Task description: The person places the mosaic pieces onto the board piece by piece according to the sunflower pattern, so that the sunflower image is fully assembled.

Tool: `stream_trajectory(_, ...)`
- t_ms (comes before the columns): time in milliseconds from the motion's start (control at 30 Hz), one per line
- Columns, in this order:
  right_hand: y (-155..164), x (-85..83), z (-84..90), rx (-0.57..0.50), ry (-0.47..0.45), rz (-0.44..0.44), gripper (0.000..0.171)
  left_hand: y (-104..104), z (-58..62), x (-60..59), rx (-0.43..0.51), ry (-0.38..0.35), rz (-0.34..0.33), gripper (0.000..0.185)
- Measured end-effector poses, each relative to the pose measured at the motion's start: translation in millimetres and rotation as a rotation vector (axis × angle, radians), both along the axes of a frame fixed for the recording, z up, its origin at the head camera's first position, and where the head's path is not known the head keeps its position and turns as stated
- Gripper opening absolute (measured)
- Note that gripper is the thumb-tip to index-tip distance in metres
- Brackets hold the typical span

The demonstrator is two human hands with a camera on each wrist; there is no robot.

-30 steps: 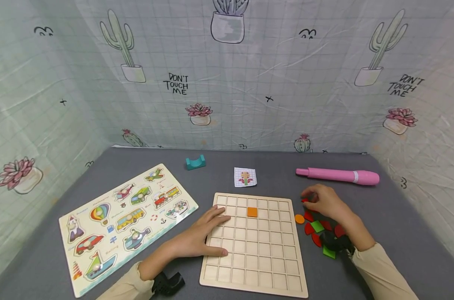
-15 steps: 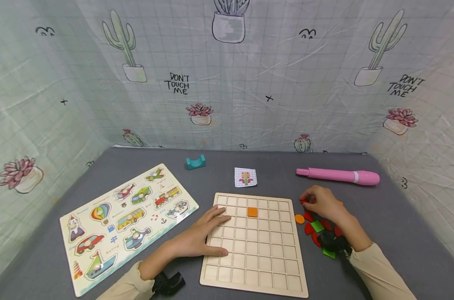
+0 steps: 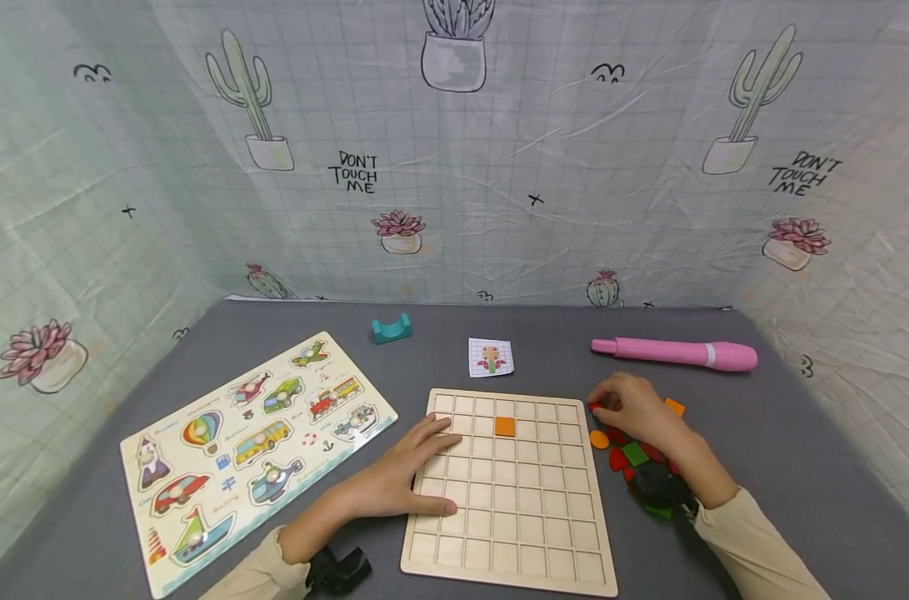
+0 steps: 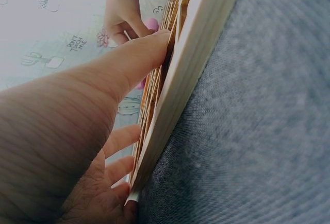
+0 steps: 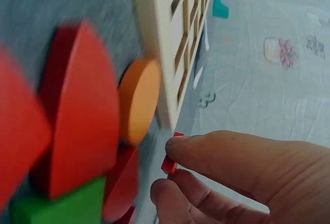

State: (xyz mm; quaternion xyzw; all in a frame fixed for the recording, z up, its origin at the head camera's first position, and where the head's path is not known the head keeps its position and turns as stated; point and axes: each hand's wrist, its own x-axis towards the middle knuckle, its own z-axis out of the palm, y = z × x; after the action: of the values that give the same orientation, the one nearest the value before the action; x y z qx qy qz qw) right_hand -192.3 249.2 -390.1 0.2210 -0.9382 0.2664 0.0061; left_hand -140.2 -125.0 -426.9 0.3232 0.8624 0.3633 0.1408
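A wooden grid board (image 3: 510, 492) lies on the grey table with one orange square tile (image 3: 505, 426) set in its upper rows. My left hand (image 3: 417, 467) rests flat on the board's left side, fingers straight; its fingers (image 4: 129, 64) lie on the board (image 4: 180, 80) in the left wrist view. My right hand (image 3: 626, 408) is just right of the board's top corner and pinches a small red piece (image 5: 171, 159) between thumb and fingertips. Under that hand lies a heap of red, green and orange pieces (image 3: 634, 454), among them an orange disc (image 3: 599, 438).
A vehicle peg puzzle (image 3: 252, 442) lies at the left. A small pattern card (image 3: 491, 357), a teal block (image 3: 391, 327) and a pink pen-shaped object (image 3: 675, 353) sit behind the board. Cactus-print cloth walls enclose the table.
My right hand has shifted slightly left toward the board's corner with the red piece; an orange piece behind it now shows. The left hand has not moved.
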Motion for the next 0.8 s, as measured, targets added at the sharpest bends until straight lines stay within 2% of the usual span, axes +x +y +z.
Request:
stream_trajectory(433,-30,12.4,2.9,-0.035,-0.032,0.094,0.008,2,-0.7,0.3,-0.002,0.003,0.001,0.082)
stream_trajectory(800,-59,10.9,2.4,-0.058,-0.018,0.209,0.008,1,-0.2,-0.2,-0.003,0.001,0.005,0.082)
